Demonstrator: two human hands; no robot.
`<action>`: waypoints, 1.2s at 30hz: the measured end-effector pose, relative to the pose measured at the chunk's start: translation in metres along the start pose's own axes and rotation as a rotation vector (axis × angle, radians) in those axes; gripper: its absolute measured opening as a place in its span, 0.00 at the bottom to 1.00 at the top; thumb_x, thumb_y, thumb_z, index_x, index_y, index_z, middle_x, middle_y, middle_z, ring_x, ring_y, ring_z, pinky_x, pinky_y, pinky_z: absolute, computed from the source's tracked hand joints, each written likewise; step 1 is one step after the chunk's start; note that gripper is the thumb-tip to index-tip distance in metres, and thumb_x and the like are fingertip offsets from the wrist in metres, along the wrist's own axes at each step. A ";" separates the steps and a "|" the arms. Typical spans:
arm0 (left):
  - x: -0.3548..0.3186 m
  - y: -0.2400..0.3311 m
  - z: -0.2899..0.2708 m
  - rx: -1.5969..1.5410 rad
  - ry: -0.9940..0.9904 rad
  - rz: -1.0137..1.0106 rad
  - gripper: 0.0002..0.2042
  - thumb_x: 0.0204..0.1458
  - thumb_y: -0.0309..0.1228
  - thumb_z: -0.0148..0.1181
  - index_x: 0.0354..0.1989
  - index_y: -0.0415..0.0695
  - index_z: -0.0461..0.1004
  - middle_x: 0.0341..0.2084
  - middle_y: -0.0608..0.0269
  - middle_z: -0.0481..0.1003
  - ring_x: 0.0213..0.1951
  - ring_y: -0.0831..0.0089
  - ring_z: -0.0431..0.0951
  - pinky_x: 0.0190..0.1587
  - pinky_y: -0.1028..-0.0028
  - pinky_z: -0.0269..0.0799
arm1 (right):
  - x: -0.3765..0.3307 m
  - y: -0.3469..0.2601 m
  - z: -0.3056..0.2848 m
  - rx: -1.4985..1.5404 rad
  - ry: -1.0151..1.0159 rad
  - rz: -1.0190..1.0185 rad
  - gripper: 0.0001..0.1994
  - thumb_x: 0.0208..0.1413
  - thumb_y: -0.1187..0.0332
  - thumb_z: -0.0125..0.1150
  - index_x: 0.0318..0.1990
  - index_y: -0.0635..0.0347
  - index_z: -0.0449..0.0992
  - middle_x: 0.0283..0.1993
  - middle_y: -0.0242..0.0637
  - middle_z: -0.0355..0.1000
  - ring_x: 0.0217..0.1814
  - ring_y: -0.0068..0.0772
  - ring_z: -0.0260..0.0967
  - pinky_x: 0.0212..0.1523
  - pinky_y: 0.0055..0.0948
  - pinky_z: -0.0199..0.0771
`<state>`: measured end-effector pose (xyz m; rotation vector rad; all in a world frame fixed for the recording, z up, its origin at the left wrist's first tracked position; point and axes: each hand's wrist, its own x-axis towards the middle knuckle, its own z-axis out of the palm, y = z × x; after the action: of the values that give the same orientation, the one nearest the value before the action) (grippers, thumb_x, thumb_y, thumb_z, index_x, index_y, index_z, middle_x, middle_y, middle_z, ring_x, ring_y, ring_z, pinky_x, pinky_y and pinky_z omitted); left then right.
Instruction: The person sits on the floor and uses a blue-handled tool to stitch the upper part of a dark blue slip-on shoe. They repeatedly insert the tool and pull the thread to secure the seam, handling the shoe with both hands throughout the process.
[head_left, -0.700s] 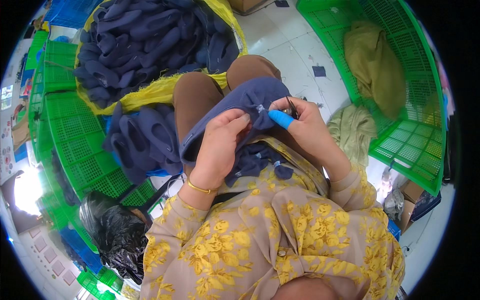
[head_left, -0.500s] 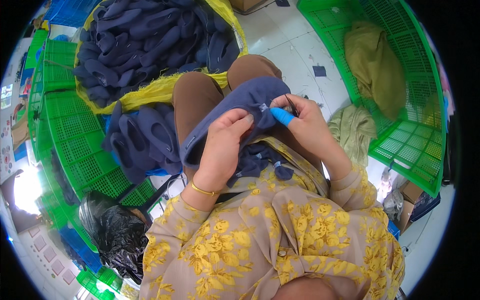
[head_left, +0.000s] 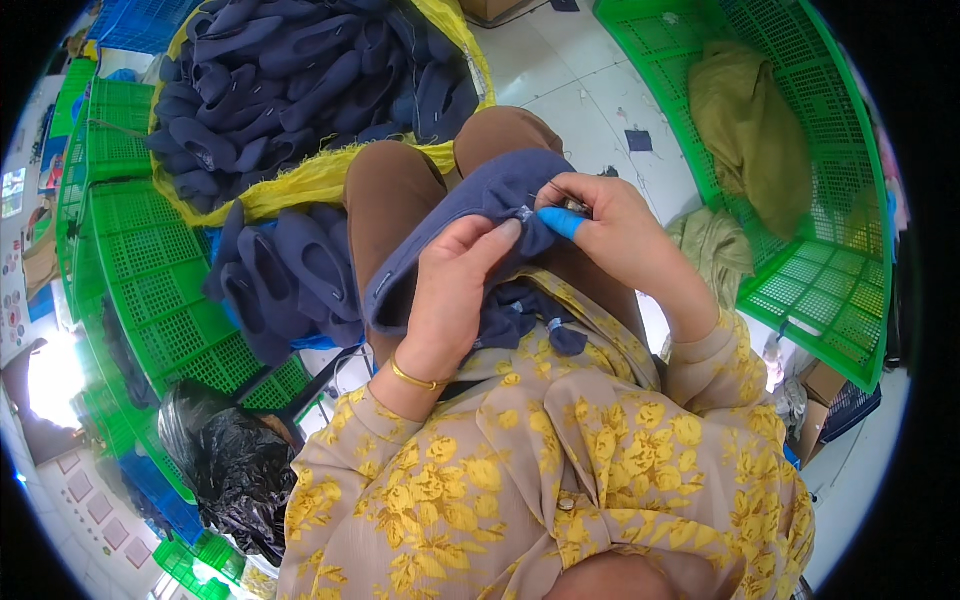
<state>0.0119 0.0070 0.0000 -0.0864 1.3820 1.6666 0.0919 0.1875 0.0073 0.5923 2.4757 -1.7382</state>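
A navy fabric slipper lies across my lap, its opening towards me and a small pale tag on its edge. My left hand is closed on it, thumb and fingers pinching the cloth beside a small gathered knot with a whitish bit. At the same knot my right hand, blue tape round its thumb, is closed with thumb and forefinger together. A thin dark tool shows partly between its fingers; its kind is hidden. Small navy fabric pieces with pale ties rest on my lap below.
Ahead on the left, a yellow woven sack is full of navy slippers. Several more slippers lie beside my left leg. Green plastic crates stand on the left; another at the right holds olive cloth. A black plastic bag sits lower left.
The cloth by the whitish bit is now bunched up between my hands. My right fingers have curled in closer to the knot, and my left thumb has moved slightly right towards it.
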 end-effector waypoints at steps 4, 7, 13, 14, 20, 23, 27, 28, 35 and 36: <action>-0.002 -0.004 0.011 0.003 0.014 0.063 0.06 0.57 0.25 0.59 0.41 0.39 0.77 0.35 0.66 0.78 0.36 0.83 0.75 0.42 0.83 0.71 | -0.004 -0.010 0.002 -0.036 0.064 0.006 0.06 0.52 0.73 0.58 0.37 0.63 0.76 0.28 0.41 0.74 0.24 0.33 0.66 0.30 0.31 0.68; -0.002 -0.006 0.009 -0.043 0.001 0.059 0.07 0.57 0.24 0.58 0.43 0.39 0.76 0.38 0.64 0.79 0.38 0.81 0.77 0.45 0.81 0.72 | -0.010 -0.021 0.002 -0.067 0.050 0.057 0.07 0.52 0.71 0.60 0.37 0.62 0.76 0.26 0.40 0.73 0.23 0.33 0.64 0.28 0.33 0.66; -0.004 -0.005 0.005 -0.060 -0.002 0.031 0.05 0.57 0.23 0.58 0.39 0.40 0.77 0.34 0.67 0.78 0.34 0.83 0.75 0.39 0.83 0.70 | -0.016 -0.021 0.013 -0.140 0.120 -0.006 0.09 0.51 0.67 0.64 0.36 0.63 0.76 0.24 0.41 0.72 0.21 0.34 0.65 0.25 0.32 0.65; -0.004 -0.004 0.004 -0.047 -0.006 0.019 0.04 0.56 0.23 0.58 0.38 0.40 0.77 0.33 0.68 0.77 0.33 0.83 0.74 0.38 0.83 0.69 | -0.016 -0.020 0.013 -0.146 0.138 -0.011 0.09 0.51 0.67 0.65 0.35 0.63 0.76 0.24 0.41 0.72 0.21 0.34 0.65 0.25 0.32 0.65; -0.005 -0.003 0.000 -0.090 0.038 -0.013 0.03 0.54 0.23 0.58 0.35 0.41 0.76 0.31 0.69 0.76 0.34 0.81 0.73 0.41 0.81 0.67 | -0.017 -0.023 0.015 -0.046 0.148 0.049 0.08 0.53 0.67 0.64 0.35 0.63 0.77 0.26 0.43 0.75 0.22 0.37 0.69 0.26 0.32 0.67; -0.004 -0.004 -0.001 -0.104 0.036 -0.006 0.03 0.53 0.23 0.58 0.35 0.41 0.76 0.31 0.68 0.76 0.34 0.81 0.73 0.41 0.80 0.67 | -0.017 -0.022 0.018 -0.050 0.159 0.072 0.09 0.53 0.67 0.63 0.35 0.63 0.77 0.26 0.43 0.75 0.22 0.38 0.70 0.27 0.33 0.68; -0.003 -0.007 -0.003 -0.107 0.030 -0.014 0.04 0.54 0.23 0.57 0.36 0.40 0.76 0.31 0.68 0.76 0.35 0.80 0.74 0.42 0.80 0.67 | -0.018 -0.019 0.025 -0.044 0.193 0.058 0.09 0.53 0.67 0.63 0.35 0.64 0.77 0.26 0.44 0.75 0.23 0.38 0.72 0.28 0.33 0.69; -0.004 -0.006 -0.003 -0.106 0.033 -0.014 0.04 0.54 0.23 0.57 0.36 0.40 0.77 0.31 0.67 0.76 0.35 0.80 0.74 0.42 0.80 0.67 | -0.018 -0.019 0.026 -0.051 0.195 0.062 0.09 0.53 0.67 0.63 0.35 0.64 0.77 0.26 0.44 0.75 0.24 0.39 0.72 0.28 0.33 0.70; -0.004 -0.006 -0.003 -0.109 0.029 -0.023 0.04 0.53 0.23 0.57 0.36 0.40 0.76 0.31 0.67 0.76 0.35 0.79 0.74 0.42 0.80 0.67 | -0.021 -0.024 0.027 -0.068 0.210 0.092 0.08 0.52 0.68 0.61 0.37 0.64 0.76 0.28 0.45 0.75 0.27 0.44 0.74 0.29 0.36 0.71; -0.004 -0.005 -0.002 -0.118 0.044 -0.022 0.04 0.53 0.23 0.58 0.36 0.39 0.77 0.30 0.67 0.76 0.34 0.80 0.72 0.41 0.81 0.67 | -0.021 -0.022 0.028 -0.090 0.221 0.062 0.08 0.52 0.69 0.61 0.36 0.64 0.76 0.28 0.46 0.75 0.28 0.45 0.74 0.29 0.37 0.71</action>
<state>0.0170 0.0024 -0.0021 -0.2062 1.3101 1.7358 0.0986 0.1498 0.0226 0.8866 2.6289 -1.6093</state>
